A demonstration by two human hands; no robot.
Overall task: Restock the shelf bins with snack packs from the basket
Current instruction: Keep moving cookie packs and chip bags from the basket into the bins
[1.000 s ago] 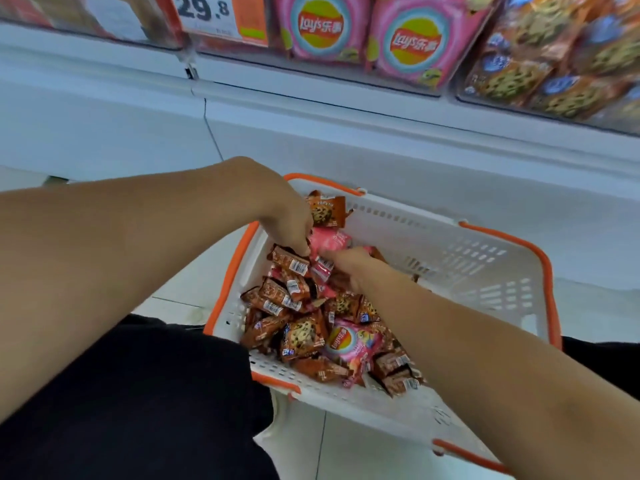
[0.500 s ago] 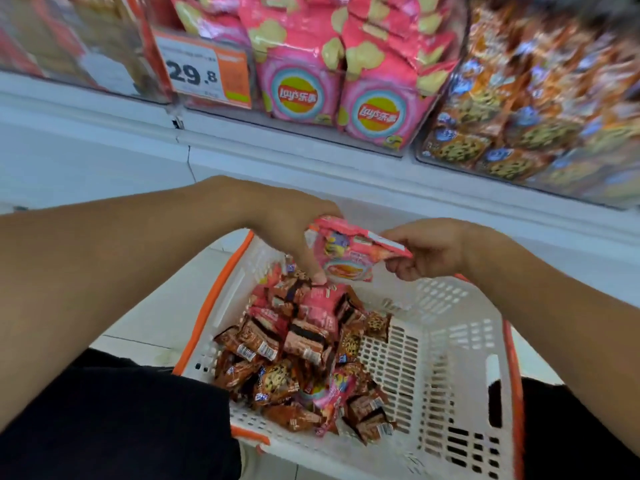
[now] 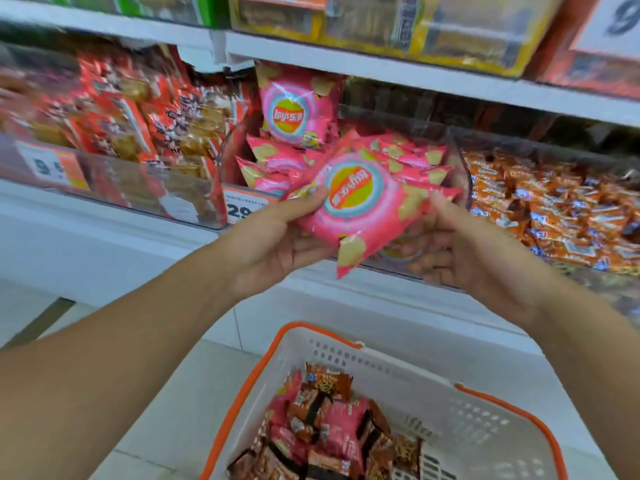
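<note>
Shelf bins run across my upper view, read here from left to right. Leftmost, a clear-fronted bin (image 3: 114,181) holds red snack packs (image 3: 114,123), with an orange-and-white price tag (image 3: 52,168) on its front. Next comes the middle bin (image 3: 462,168), piled with pink chip bags (image 3: 298,112); one of these stands upright at the back, the rest lie flat. A second price tag (image 3: 244,207) sits at this bin's lower left corner, partly hidden by my left hand.

My left hand (image 3: 277,237) is raised in front of the middle bin, palm up, thumb pressed on the upper left edge of a pink chip pack (image 3: 360,206) and fingers curled beneath it. The pack lies tilted, logo upside down, directly before the bin's front wall and above the basket. My right hand (image 3: 460,247) grips the pack's right edge, thumb on top and fingers curled under its lower side. Both hands therefore grasp the same pack.

Rightmost, a further bin contains small orange packs (image 3: 554,206) heaped loosely.

Below my forearms, a white basket (image 3: 467,431) with orange rim sits on the floor, holding mixed pink and brown snack packs (image 3: 322,434) piled in its left half.
</note>
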